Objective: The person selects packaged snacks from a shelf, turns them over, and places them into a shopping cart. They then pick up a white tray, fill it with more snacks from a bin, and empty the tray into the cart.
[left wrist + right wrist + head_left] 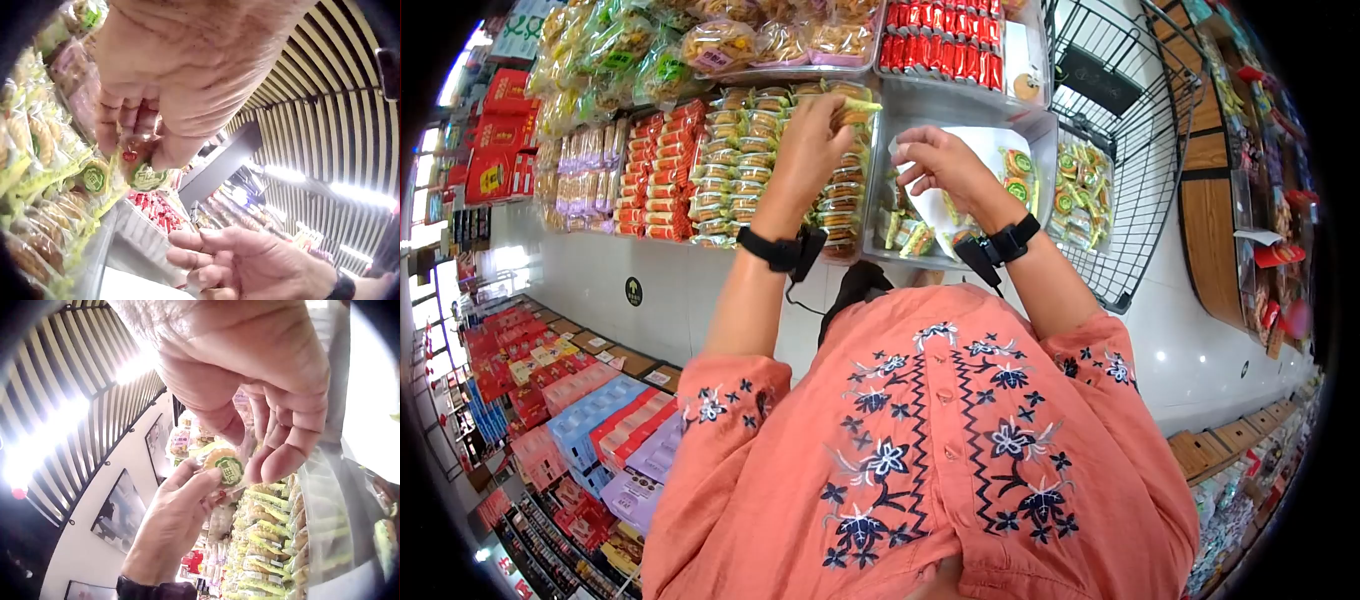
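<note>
I stand at a shop shelf of wrapped snacks. My left hand is raised over a bin and pinches a small snack packet with a yellow-green wrapper and a round green label between thumb and fingers. The packet also shows in the right wrist view, just left of my right hand. My right hand has curled fingers that hold the rim of a clear plastic bag. The bag hangs below the hand with several packets inside. The two hands are close together.
Rows of yellow-green packets fill the bin under my left hand, with red packets in a tray above. A wire shopping cart stands at the right. More shelves run along the lower left.
</note>
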Available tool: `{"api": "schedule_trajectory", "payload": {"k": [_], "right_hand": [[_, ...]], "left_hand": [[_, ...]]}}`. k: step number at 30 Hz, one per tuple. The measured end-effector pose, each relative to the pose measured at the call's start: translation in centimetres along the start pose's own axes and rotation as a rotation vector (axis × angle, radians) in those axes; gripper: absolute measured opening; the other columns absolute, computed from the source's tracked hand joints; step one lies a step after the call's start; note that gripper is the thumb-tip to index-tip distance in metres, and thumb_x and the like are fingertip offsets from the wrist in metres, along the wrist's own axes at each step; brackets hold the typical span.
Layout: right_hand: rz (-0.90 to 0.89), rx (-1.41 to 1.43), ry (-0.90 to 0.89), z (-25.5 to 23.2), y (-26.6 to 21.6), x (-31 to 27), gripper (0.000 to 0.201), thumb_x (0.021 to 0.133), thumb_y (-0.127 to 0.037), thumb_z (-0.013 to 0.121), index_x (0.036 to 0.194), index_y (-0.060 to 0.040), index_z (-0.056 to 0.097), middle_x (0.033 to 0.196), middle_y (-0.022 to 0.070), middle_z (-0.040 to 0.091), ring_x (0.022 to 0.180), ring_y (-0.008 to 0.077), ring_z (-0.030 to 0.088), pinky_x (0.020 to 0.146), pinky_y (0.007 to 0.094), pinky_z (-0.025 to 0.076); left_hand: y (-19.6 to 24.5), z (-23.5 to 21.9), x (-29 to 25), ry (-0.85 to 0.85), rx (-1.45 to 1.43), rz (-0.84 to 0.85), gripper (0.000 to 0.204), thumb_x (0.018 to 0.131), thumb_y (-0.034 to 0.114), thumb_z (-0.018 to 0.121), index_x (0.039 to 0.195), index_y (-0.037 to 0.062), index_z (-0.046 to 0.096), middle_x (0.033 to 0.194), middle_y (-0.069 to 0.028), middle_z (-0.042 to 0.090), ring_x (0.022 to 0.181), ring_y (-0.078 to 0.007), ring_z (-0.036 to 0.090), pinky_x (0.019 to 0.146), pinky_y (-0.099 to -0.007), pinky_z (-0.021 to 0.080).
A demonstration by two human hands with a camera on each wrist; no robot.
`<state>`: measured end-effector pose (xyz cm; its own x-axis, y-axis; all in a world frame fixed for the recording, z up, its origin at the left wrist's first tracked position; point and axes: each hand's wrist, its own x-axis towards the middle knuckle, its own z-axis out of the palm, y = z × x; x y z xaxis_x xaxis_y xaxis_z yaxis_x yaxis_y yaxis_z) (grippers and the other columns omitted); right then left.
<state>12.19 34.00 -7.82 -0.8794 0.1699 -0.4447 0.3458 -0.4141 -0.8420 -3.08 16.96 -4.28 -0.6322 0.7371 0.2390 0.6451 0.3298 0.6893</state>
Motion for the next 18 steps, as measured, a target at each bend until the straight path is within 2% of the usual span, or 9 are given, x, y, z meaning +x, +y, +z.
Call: {"api": "schedule_trajectory", "payload": {"k": [3, 4, 7, 13, 18], "right_hand": [[-0.041, -0.010, 0.020, 0.4, -0.3, 1.2, 0.044, 0.098, -0.021, 0.062, 0.131, 0.0030, 0.049, 0.111, 0.0146, 0.065, 0.085, 0.0174, 0.069, 0.067, 0.0283, 0.058], [-0.043, -0.008, 0.023, 0.7, -0.6, 1.3, 0.044, 0.098, -0.021, 0.062, 0.132, 0.0031, 0.049, 0.111, 0.0147, 0.065, 0.085, 0.0178, 0.070, 0.067, 0.0286, 0.058], [-0.018, -0.016, 0.021, 1.6, -0.8, 1.6, 0.044, 0.098, -0.021, 0.060, 0.133, 0.0033, 0.048, 0.111, 0.0151, 0.065, 0.086, 0.0189, 0.070, 0.067, 0.0293, 0.058], [0.033, 0.016, 0.000, 1.4, 1.4, 2.0, 0.041, 0.094, -0.020, 0.061, 0.127, 0.0030, 0.050, 0.104, 0.0146, 0.065, 0.081, 0.0234, 0.071, 0.060, 0.0314, 0.058], [0.053, 0.034, -0.006, 0.9, 2.4, 1.2, 0.038, 0.095, -0.019, 0.061, 0.125, 0.0023, 0.052, 0.100, 0.0134, 0.066, 0.079, 0.0236, 0.071, 0.059, 0.0309, 0.058]], "left_hand": [[-0.8, 0.8, 2.0, 0.029, 0.180, 0.228, 0.029, 0.083, 0.004, 0.066, 0.111, 0.0011, 0.061, 0.105, -0.0180, 0.064, 0.094, -0.0391, 0.061, 0.085, -0.0458, 0.050], [-1.2, 1.0, 2.2, -0.024, 0.216, 0.264, 0.032, 0.081, 0.002, 0.065, 0.112, 0.0029, 0.061, 0.104, -0.0181, 0.063, 0.097, -0.0407, 0.059, 0.086, -0.0472, 0.049], [-2.7, 1.7, 2.9, -0.137, 0.332, 0.238, 0.036, 0.082, 0.005, 0.068, 0.118, 0.0071, 0.061, 0.113, -0.0151, 0.064, 0.106, -0.0377, 0.059, 0.091, -0.0456, 0.049], [-4.1, 2.4, 3.5, -0.018, 0.512, 0.349, 0.037, 0.079, 0.004, 0.069, 0.115, 0.0129, 0.064, 0.103, -0.0110, 0.061, 0.102, -0.0327, 0.057, 0.088, -0.0455, 0.047], [-4.4, 3.2, 4.0, -0.050, 0.662, 0.369, 0.034, 0.080, 0.008, 0.068, 0.113, 0.0146, 0.065, 0.102, -0.0081, 0.059, 0.100, -0.0304, 0.057, 0.084, -0.0446, 0.047]]}}
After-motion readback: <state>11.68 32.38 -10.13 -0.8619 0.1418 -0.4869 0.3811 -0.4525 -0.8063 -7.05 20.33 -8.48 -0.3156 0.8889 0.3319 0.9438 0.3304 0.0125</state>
